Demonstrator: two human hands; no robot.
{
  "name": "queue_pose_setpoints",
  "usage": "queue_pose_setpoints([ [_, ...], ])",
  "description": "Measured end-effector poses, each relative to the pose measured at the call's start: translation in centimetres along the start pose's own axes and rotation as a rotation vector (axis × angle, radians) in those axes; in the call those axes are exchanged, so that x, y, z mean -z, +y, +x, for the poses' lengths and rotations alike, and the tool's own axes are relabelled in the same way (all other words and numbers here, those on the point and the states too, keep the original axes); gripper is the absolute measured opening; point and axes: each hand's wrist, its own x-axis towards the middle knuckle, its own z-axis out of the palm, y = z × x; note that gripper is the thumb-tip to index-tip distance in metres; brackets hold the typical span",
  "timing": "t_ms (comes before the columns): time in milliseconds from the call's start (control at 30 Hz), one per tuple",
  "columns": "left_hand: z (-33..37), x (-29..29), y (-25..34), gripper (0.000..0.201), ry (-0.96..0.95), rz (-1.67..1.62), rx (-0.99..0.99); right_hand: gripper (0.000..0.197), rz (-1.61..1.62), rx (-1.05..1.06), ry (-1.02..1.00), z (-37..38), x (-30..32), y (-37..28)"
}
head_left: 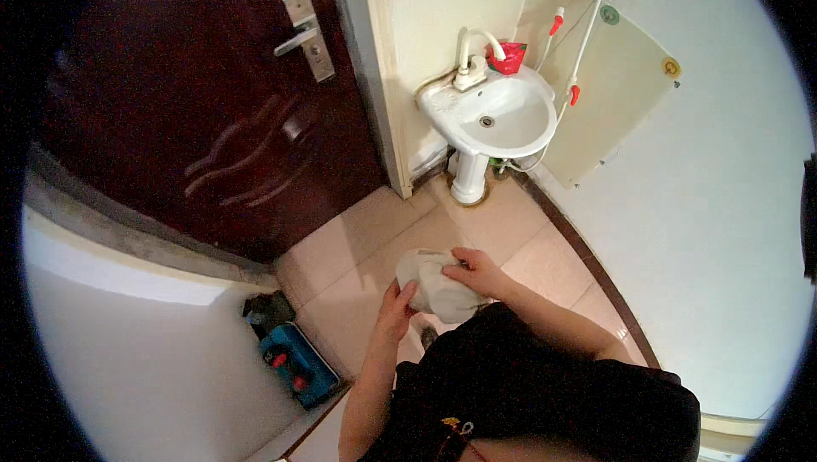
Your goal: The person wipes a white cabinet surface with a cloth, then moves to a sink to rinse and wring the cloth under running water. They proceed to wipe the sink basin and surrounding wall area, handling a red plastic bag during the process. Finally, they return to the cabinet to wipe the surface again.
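the white bundle (444, 299) — cloth-like, exact kind not determinable — is held in front of the person's dark top (511, 385), raised over the tiled floor (340, 270). the left hand (396, 309) is closed on the bundle's left edge, thumb on the upper face; its other fingers are partly hidden. the right hand (477, 273) grips the upper right edge, thumb and fingers bent over the material.

beyond the hands, a white pedestal sink (447, 119) stands near the far edge of the floor, beside the door frame. at the sink's back edge: a white faucet (466, 62), and to its right a red packet (509, 58). a dark red door (213, 96) with a metal handle (295, 42) is to the left. a blue case (302, 364) with red parts sits at the floor's left edge, beside the white wall (162, 343).
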Motion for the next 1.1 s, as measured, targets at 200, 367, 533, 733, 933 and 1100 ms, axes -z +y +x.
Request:
queue_pose_setpoints([
  [200, 6.9, -6.5, 3.6, 0.061, 0.011, 0.144, -0.029, 0.023, -0.073, -0.039, 0.094, 4.4, 8.9, 0.9],
  [367, 14.0, -12.2, 4.4, 0.054, 0.026, 0.09, -0.064, 0.027, 0.054, 0.071, 0.209, 9.3, 16.8, 2.6],
  [533, 22.0, -16.5, 4.4, 0.054, -0.069, 0.196, -0.01, 0.03, 0.487, 0.001, 0.201, 13.8, 24.3, 2.3],
  [733, 31.6, -20.0, 8.8, 0.052, -0.152, 0.731, -0.104, 0.033, 0.701, -0.046, 0.312, 19.0, 29.9, 2.3],
  [933, 44.6, -23.4, 12.8, 0.045, -0.068, 0.402, -0.174, 0.04, 0.683, -0.037, 0.431, 22.7, 32.6, 3.8],
  [1100, 53.8, -25.0, 13.7, 0.05, -0.077, 0.231, -0.093, 0.052, 0.513, -0.056, 0.447, 24.8, 32.8, 4.0],
])
